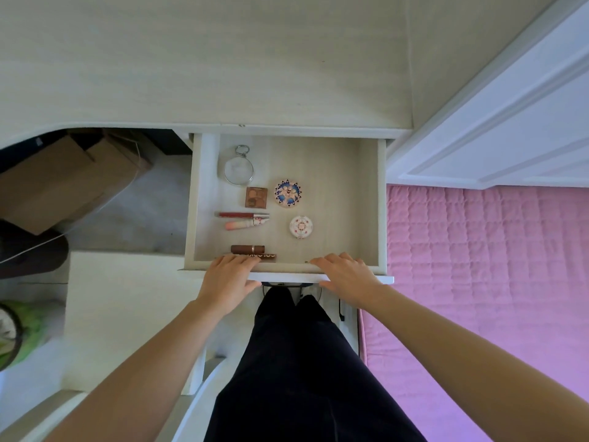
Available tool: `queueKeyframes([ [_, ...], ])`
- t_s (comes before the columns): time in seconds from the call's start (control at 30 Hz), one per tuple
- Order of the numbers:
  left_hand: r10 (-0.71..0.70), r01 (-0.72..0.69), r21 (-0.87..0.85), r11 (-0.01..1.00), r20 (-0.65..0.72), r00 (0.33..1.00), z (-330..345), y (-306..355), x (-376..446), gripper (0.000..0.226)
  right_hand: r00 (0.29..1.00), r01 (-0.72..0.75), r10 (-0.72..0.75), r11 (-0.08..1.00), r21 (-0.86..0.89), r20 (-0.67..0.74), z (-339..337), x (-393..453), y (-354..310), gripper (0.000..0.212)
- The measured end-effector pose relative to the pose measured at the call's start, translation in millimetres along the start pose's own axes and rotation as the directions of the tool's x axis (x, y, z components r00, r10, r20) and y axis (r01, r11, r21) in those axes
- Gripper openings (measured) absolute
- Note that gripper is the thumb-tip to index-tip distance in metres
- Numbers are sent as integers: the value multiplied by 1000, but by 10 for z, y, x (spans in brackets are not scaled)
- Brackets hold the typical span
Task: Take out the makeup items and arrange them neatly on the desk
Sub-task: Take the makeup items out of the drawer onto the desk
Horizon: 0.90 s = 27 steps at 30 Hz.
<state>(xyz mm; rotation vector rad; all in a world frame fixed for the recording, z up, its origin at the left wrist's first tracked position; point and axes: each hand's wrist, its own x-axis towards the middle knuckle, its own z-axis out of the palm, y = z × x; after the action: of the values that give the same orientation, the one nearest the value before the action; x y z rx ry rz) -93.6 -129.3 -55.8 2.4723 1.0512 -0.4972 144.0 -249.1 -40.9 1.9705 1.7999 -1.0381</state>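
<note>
The makeup items all lie in the open drawer (pixel 369 199) below the near edge of the counter (pixel 223 65), and we see none of them on the counter yet. In the head view, a round mirror (pixel 238 169) sits at the far left, with a small brown palette (pixel 256 197) and a blue patterned compact (pixel 287 193) nearer. Two slim lip tubes (pixel 243 219) lie side by side at the left, a white compact (pixel 301 227) to their right, and two brown lipsticks (pixel 251 252) by the near wall. Our left hand (pixel 227 279) and right hand (pixel 345 272) rest flat on the drawer's near edge, fingers extended and grasping nothing, the left fingertips partly over the nearest lipstick. We judge the task barely begun: the drawer is open, and every item remains to be lifted out and arranged.
</note>
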Motion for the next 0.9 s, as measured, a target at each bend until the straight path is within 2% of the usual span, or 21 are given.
queueKeyframes([
  [0.13,-64,70,-110,991,61,996,-101,-26,79,51,1000,31,-31,996,84,-7,-174,97,51,45],
  [0.27,-118,132,-243,961,70,990,-271,-79,304,39,996,51,-45,997,66,-80,-386,288,40,37],
  [0.43,-102,98,-223,970,-7,995,-476,-259,690,28,990,17,-1,994,111,-143,-636,621,-26,34],
  [0.63,-87,86,-108,990,-1,996,-658,-547,1294,28,982,-86,113,981,173,-150,-851,1140,-123,37],
  [0.8,-61,61,-65,996,9,998,-725,-719,1765,43,952,-234,273,942,239,-141,-901,1590,-236,47],
  [0.9,-32,32,0,999,12,999,-708,-740,1972,65,935,-295,335,916,272,-117,-869,1814,-266,61],
])
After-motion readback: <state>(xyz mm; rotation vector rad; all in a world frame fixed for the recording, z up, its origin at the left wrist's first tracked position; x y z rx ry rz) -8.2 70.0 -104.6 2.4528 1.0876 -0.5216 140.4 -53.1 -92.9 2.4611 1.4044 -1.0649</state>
